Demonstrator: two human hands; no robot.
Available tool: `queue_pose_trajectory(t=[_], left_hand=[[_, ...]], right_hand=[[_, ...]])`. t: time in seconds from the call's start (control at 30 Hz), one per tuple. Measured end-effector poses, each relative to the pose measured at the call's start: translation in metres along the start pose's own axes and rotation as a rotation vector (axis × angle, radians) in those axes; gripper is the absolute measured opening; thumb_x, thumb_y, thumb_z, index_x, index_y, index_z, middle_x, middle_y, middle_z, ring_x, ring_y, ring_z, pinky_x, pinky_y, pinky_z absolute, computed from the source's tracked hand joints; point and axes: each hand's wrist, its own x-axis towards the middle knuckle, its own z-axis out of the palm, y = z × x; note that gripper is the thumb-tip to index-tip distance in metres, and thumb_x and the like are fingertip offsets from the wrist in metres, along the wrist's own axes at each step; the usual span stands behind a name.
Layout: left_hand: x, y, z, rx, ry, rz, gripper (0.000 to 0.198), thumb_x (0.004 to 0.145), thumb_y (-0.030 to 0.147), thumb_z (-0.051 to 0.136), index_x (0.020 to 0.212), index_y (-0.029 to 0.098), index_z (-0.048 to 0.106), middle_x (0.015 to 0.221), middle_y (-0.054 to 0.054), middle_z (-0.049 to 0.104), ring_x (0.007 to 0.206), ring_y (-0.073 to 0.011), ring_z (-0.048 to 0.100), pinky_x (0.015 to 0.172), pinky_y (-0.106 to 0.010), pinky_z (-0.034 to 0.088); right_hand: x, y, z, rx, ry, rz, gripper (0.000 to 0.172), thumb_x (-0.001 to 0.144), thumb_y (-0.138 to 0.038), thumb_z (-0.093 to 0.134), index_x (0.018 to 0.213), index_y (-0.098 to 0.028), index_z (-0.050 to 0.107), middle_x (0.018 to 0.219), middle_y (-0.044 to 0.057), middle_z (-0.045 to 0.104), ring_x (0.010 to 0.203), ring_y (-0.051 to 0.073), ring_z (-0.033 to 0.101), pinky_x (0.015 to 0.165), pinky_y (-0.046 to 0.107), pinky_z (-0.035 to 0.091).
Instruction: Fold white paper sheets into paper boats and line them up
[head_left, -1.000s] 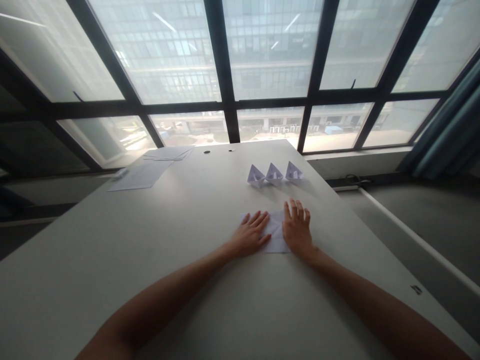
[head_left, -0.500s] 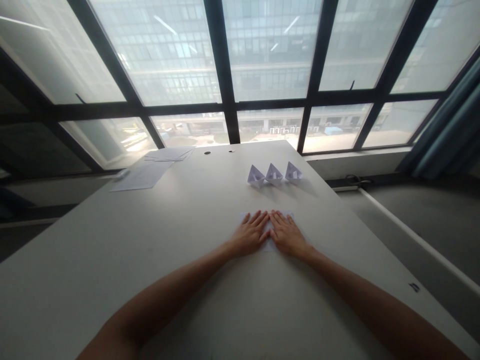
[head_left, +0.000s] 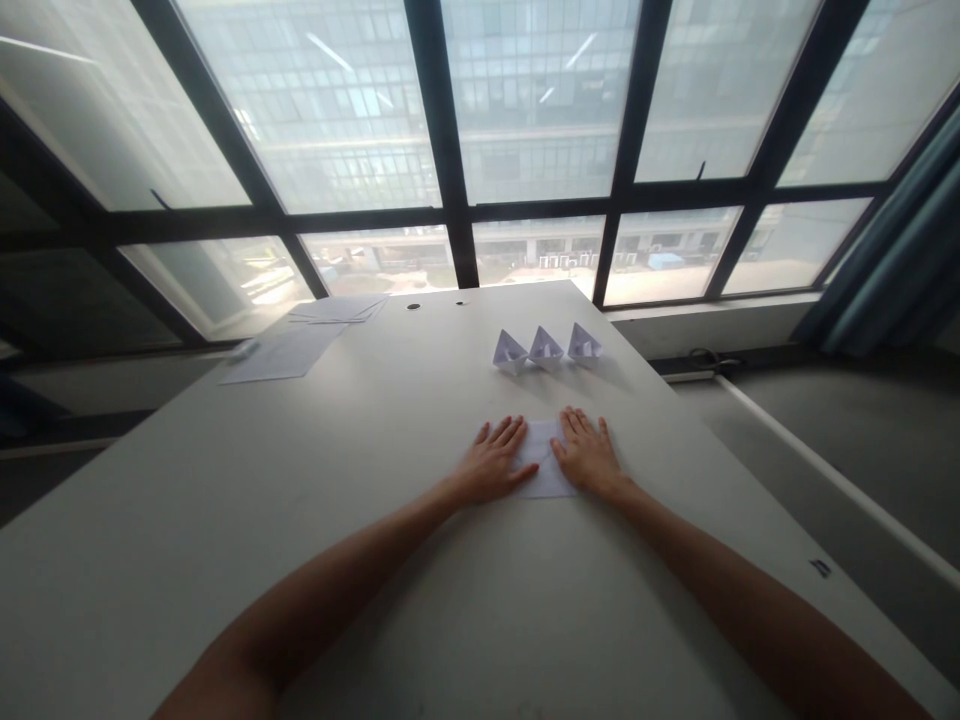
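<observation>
A folded white sheet of paper [head_left: 543,462] lies flat on the white table [head_left: 375,480]. My left hand [head_left: 491,462] presses its left part, fingers stretched out flat. On the sheet's right part rests my right hand [head_left: 586,455], also flat with fingers apart. Only the strip of paper between the two hands shows. Beyond the hands, three small folded paper boats [head_left: 547,349] stand in a row.
Loose white sheets [head_left: 289,350] lie at the table's far left, with more paper [head_left: 341,307] behind them. Two small round holes [head_left: 413,305] sit near the far edge. Large windows stand beyond the table. The table's right edge drops to the floor.
My hands, side by side at the paper's middle half a second ago, have slid apart to its left and right parts. The view has shifted slightly.
</observation>
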Motion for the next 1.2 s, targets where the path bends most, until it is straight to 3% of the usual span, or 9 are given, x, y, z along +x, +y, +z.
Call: queue_pose_trajectory(t=[0.2,0.4,0.5,0.6,0.67,0.77,0.83,1.03,1.2], left_hand=[[-0.001,-0.002,-0.004,-0.001,0.000,-0.020,0.080,0.093,0.070,0.031,0.155,0.020,0.024,0.161,-0.012,0.021,0.149,-0.0291,0.016,0.119,-0.048,0.010],[-0.002,-0.003,-0.010,-0.019,-0.023,0.013,0.065,0.093,0.069,0.035,0.151,0.038,0.032,0.162,-0.004,0.019,0.148,-0.0329,0.018,0.117,-0.053,0.013],[-0.002,-0.003,-0.011,-0.021,-0.022,0.010,0.065,0.093,0.069,0.034,0.151,0.039,0.031,0.162,-0.003,0.018,0.149,-0.0329,0.016,0.117,-0.054,0.012],[-0.002,-0.003,-0.010,-0.019,-0.035,0.010,0.067,0.094,0.069,0.033,0.153,0.038,0.028,0.162,-0.003,0.017,0.149,-0.0324,0.014,0.117,-0.055,0.011],[-0.002,-0.004,-0.010,-0.018,-0.039,0.013,0.067,0.094,0.068,0.033,0.153,0.037,0.027,0.163,-0.003,0.017,0.149,-0.0320,0.013,0.117,-0.055,0.011],[-0.002,-0.004,-0.008,-0.018,-0.031,0.010,0.068,0.094,0.067,0.034,0.153,0.034,0.027,0.162,-0.004,0.018,0.149,-0.0314,0.013,0.118,-0.054,0.011],[-0.001,-0.005,-0.006,-0.019,-0.006,-0.006,0.068,0.094,0.065,0.036,0.153,0.030,0.029,0.161,-0.006,0.021,0.149,-0.0311,0.014,0.118,-0.054,0.013],[0.000,-0.008,-0.001,-0.042,0.127,-0.088,0.046,0.095,0.042,0.047,0.138,0.026,0.053,0.149,-0.007,0.046,0.141,-0.0246,0.037,0.118,-0.043,0.026],[-0.002,-0.008,-0.001,-0.047,0.112,-0.039,0.055,0.093,0.046,0.050,0.143,0.023,0.046,0.152,-0.009,0.041,0.143,-0.0261,0.033,0.119,-0.045,0.024]], right_hand=[[-0.002,0.001,0.000,-0.007,0.053,0.065,0.060,0.096,-0.037,0.033,0.149,-0.007,0.037,0.157,0.018,0.030,0.146,0.029,0.023,0.117,0.055,0.007],[-0.006,0.003,0.000,-0.007,0.109,0.081,0.053,0.096,-0.031,0.035,0.144,-0.010,0.044,0.153,0.020,0.038,0.143,0.031,0.029,0.116,0.054,0.013],[-0.004,0.005,-0.002,0.047,0.115,0.093,0.052,0.095,-0.031,0.039,0.142,-0.011,0.047,0.150,0.019,0.042,0.142,0.031,0.032,0.116,0.053,0.017],[0.000,0.009,-0.005,0.198,0.190,0.068,0.050,0.090,-0.027,0.045,0.137,-0.011,0.051,0.140,0.018,0.053,0.133,0.029,0.043,0.114,0.050,0.025],[0.002,0.011,-0.008,0.377,0.300,0.048,0.050,0.086,-0.024,0.047,0.134,-0.011,0.051,0.129,0.017,0.060,0.119,0.026,0.055,0.107,0.043,0.038],[0.003,0.013,-0.010,0.634,0.376,0.084,0.058,0.082,-0.027,0.052,0.138,-0.013,0.046,0.107,0.012,0.068,0.085,0.021,0.065,0.081,0.035,0.052],[0.003,0.015,-0.010,0.728,0.326,0.101,0.063,0.080,-0.029,0.056,0.140,-0.016,0.044,0.092,0.006,0.070,0.070,0.019,0.064,0.070,0.032,0.053],[0.011,0.028,-0.013,0.927,0.232,0.121,0.069,0.072,-0.030,0.063,0.137,-0.011,0.047,0.073,0.002,0.069,0.060,0.017,0.061,0.055,0.026,0.047],[0.014,0.032,-0.023,1.176,0.266,0.248,0.064,0.077,-0.049,0.064,0.128,-0.012,0.056,0.065,-0.001,0.063,0.053,0.015,0.054,0.049,0.024,0.042]])
